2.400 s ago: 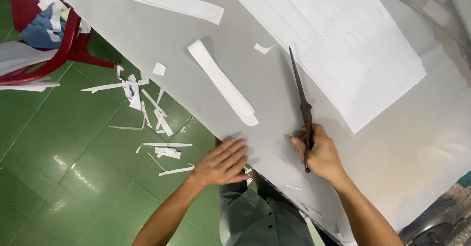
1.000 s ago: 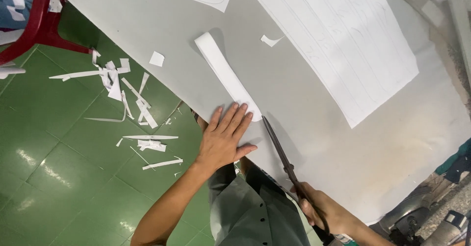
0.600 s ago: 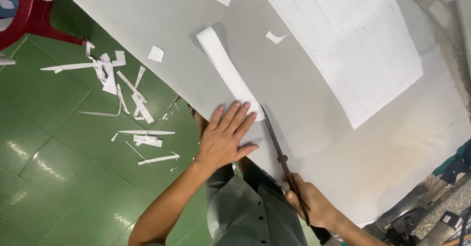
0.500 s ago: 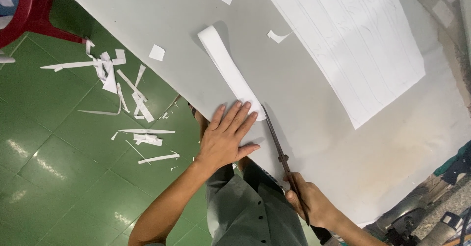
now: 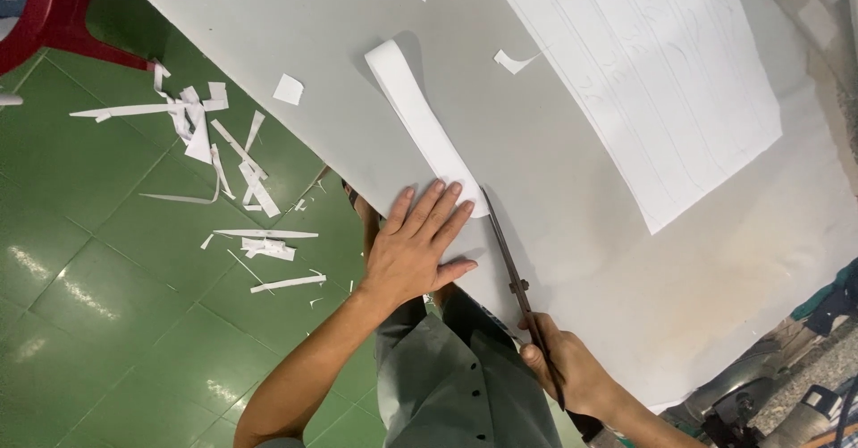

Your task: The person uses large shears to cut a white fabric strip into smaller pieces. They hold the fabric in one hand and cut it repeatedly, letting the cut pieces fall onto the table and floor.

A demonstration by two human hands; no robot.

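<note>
Scissors (image 5: 509,265) are lying in the right hand (image 5: 567,372), which is gripping their handles, blades closed along the grey sheet (image 5: 572,189) on the desk. Left hand (image 5: 416,247) is pressing flat, fingers spread, fingertips touching the white paper strip (image 5: 420,122). Paper scraps (image 5: 223,162) are littering the green floor (image 5: 98,260).

The left hand (image 5: 414,249) lies flat with the palm down, the fingers straight and a little spread, pointing away from the body. The left forearm is bare and stretches up from the lower left. The right hand (image 5: 565,372) is closed in a grip, knuckles up, near the bottom edge.
</note>
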